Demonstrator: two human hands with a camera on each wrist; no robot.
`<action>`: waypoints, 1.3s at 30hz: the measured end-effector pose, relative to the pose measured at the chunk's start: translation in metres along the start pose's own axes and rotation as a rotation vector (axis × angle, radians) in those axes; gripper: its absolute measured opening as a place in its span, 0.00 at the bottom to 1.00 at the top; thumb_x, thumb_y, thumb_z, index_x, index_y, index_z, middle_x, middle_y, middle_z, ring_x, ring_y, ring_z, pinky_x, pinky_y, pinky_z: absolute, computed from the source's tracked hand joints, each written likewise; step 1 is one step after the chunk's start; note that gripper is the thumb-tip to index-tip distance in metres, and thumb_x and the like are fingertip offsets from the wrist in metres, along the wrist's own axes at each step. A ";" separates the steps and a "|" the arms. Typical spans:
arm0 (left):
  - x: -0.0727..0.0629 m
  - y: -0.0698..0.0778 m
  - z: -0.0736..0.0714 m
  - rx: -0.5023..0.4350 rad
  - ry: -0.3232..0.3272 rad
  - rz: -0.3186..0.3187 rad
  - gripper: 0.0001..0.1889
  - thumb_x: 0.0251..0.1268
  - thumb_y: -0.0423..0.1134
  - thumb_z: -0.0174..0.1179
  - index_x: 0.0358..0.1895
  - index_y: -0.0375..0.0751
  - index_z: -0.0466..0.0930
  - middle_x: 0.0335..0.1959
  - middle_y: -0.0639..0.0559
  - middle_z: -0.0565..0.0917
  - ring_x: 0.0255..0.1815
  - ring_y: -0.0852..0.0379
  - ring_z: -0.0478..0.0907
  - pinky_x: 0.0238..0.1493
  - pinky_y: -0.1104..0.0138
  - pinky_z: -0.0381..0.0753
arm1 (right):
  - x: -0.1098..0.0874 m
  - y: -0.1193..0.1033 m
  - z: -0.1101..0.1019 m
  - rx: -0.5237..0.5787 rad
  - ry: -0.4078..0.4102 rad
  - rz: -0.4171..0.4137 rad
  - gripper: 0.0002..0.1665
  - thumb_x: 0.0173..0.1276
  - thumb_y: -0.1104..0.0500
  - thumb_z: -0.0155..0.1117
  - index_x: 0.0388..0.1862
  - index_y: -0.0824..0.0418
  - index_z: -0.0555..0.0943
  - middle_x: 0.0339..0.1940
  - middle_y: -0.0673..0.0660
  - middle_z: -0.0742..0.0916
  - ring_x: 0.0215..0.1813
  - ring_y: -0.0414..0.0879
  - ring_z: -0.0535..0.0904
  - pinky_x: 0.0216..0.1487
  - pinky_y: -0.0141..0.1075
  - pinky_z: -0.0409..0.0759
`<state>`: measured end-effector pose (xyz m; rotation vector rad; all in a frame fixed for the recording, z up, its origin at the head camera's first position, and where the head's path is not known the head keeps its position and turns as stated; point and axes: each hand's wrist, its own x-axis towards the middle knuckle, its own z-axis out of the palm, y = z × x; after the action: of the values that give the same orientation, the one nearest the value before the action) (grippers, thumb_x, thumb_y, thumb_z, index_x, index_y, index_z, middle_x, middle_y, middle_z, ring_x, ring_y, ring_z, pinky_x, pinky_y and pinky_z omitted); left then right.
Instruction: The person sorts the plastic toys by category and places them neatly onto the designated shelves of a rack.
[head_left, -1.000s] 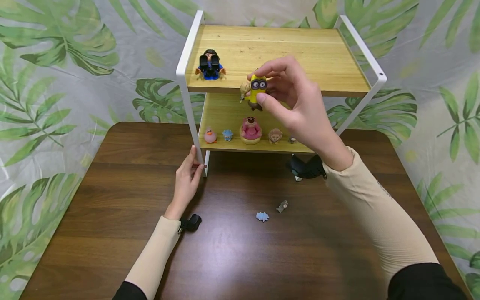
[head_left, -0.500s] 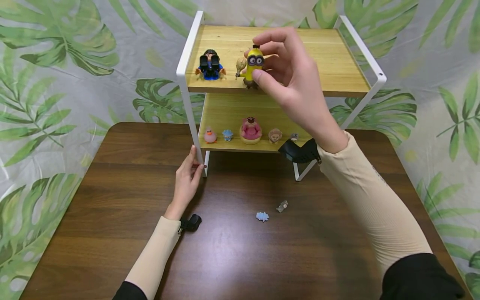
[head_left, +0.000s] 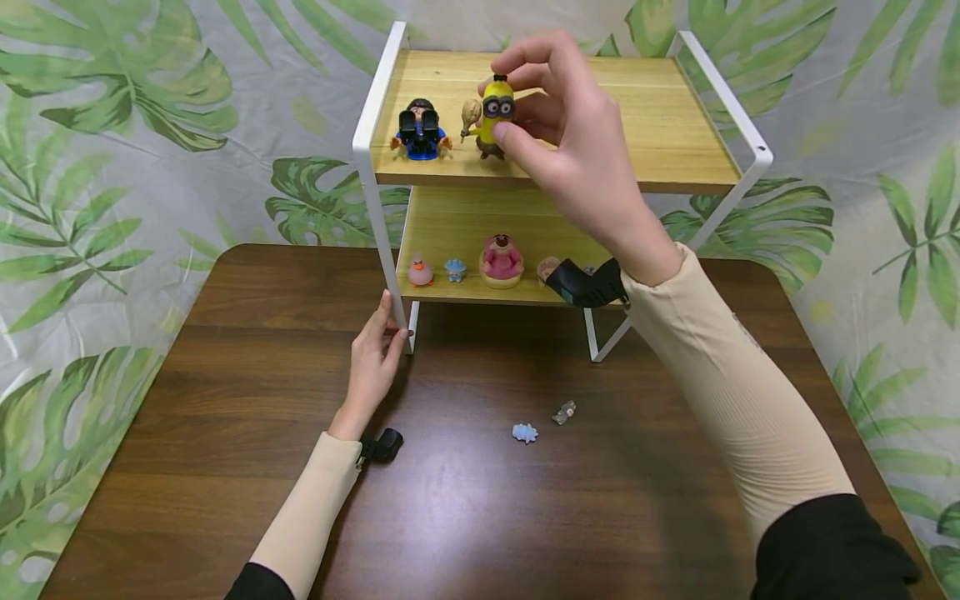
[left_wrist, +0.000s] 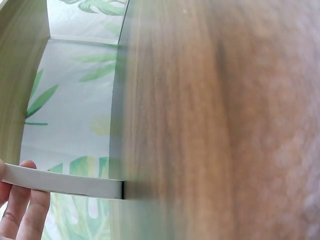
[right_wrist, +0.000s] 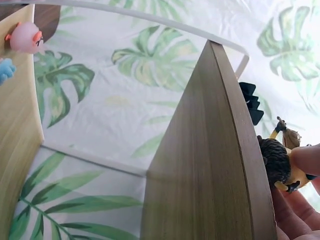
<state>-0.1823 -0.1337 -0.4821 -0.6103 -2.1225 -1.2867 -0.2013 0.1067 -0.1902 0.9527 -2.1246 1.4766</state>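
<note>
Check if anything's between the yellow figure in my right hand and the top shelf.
Nothing visible does. Your right hand pinches the yellow figure close to the top shelf; the blue figure stands left of it, apart, not in between.

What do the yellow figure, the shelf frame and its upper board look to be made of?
Yellow figure: probably hard plastic, slightly glossy, with crisp moulded detail. Shelf frame: likely painted metal, slim, smooth and white. Upper board: wood or wood-look laminate; grain shows, sheen low.

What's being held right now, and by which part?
Right hand: Minion figurine, pinched by its body, thumb in front. Left hand: white shelf leg, front left, gripped low down.
</note>
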 end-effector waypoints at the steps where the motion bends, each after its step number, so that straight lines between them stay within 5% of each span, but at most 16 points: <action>1: 0.000 0.000 0.000 0.000 0.000 0.000 0.50 0.62 0.21 0.58 0.74 0.78 0.46 0.35 0.38 0.75 0.33 0.46 0.79 0.32 0.52 0.84 | 0.001 0.000 0.000 -0.004 -0.001 0.014 0.19 0.66 0.73 0.57 0.55 0.67 0.69 0.48 0.58 0.80 0.44 0.47 0.81 0.51 0.36 0.80; 5: 0.000 -0.001 0.000 -0.003 0.000 -0.003 0.50 0.62 0.21 0.58 0.73 0.78 0.47 0.36 0.37 0.75 0.33 0.46 0.79 0.32 0.53 0.84 | 0.005 0.000 0.000 -0.021 -0.009 0.069 0.20 0.66 0.74 0.57 0.56 0.65 0.68 0.50 0.57 0.79 0.45 0.47 0.80 0.53 0.35 0.79; 39: -0.001 0.001 0.000 -0.012 -0.004 -0.029 0.50 0.63 0.21 0.58 0.73 0.78 0.47 0.34 0.37 0.75 0.33 0.45 0.78 0.33 0.52 0.84 | 0.012 0.004 0.002 -0.136 -0.073 0.063 0.19 0.67 0.73 0.55 0.56 0.68 0.67 0.49 0.58 0.80 0.51 0.43 0.81 0.55 0.31 0.77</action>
<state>-0.1815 -0.1332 -0.4821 -0.5894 -2.1358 -1.3156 -0.2119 0.1021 -0.1860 0.9110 -2.2941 1.3248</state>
